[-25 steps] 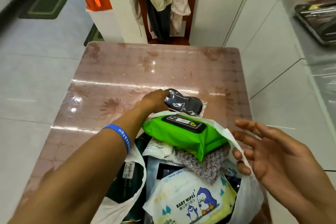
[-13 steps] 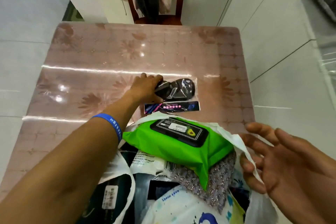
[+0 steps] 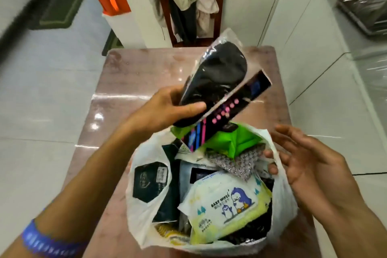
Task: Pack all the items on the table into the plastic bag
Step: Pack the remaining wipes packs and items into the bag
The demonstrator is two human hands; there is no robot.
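On the table (image 3: 129, 81), your plastic bag (image 3: 281, 199) is already heaped, so one more piece could slide off the green pack (image 3: 240, 142) or tip it. Your right hand (image 3: 312, 165) hovers spread at the rim, gripping nothing; your left hand (image 3: 167, 107) pinches the black packet (image 3: 219, 75) above by one end, where slick wrap may slip.

Gleaming glossy on the table (image 3: 129, 81); crinkling thin white plastic around the bag (image 3: 144, 199); shining clear film over the black pouch (image 3: 219, 69).
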